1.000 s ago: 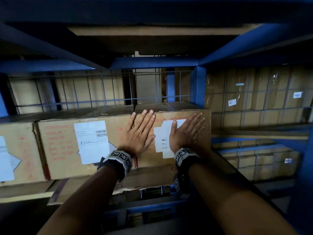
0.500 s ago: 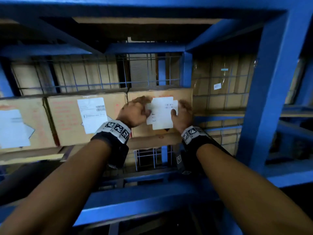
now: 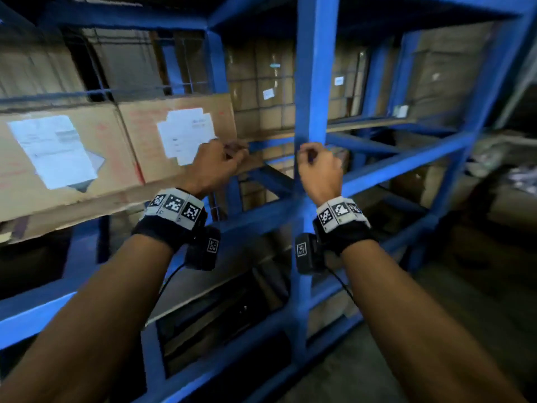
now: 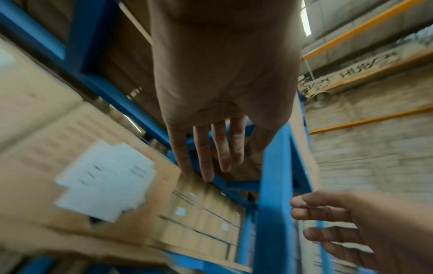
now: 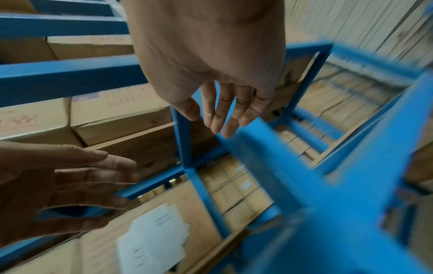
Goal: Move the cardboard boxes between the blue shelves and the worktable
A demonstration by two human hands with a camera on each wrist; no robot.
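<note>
A cardboard box (image 3: 174, 132) with a white label stands on the blue shelf (image 3: 261, 219), hard against a second labelled box (image 3: 58, 158) on its left. My left hand (image 3: 216, 164) hangs in front of the box's lower right corner, fingers loosely curled and holding nothing. My right hand (image 3: 318, 170) hovers off the box in front of the blue upright post (image 3: 315, 82), also holding nothing. In the left wrist view the left hand's fingers (image 4: 206, 153) are nearly straight beside the box (image 4: 105, 176). In the right wrist view the right hand (image 5: 222, 111) is relaxed, clear of the box (image 5: 152, 231).
The blue post stands close before my right hand, with cross beams (image 3: 406, 158) running off to the right. More cartons (image 3: 261, 91) are stacked behind wire mesh at the back. A cardboard sheet (image 3: 87, 205) lies under the boxes. Bare floor (image 3: 436, 330) shows at lower right.
Both hands pressed flat on the box front a second ago; they have since come off it and drawn back, fingers relaxed. The view has pulled away and swung right.
</note>
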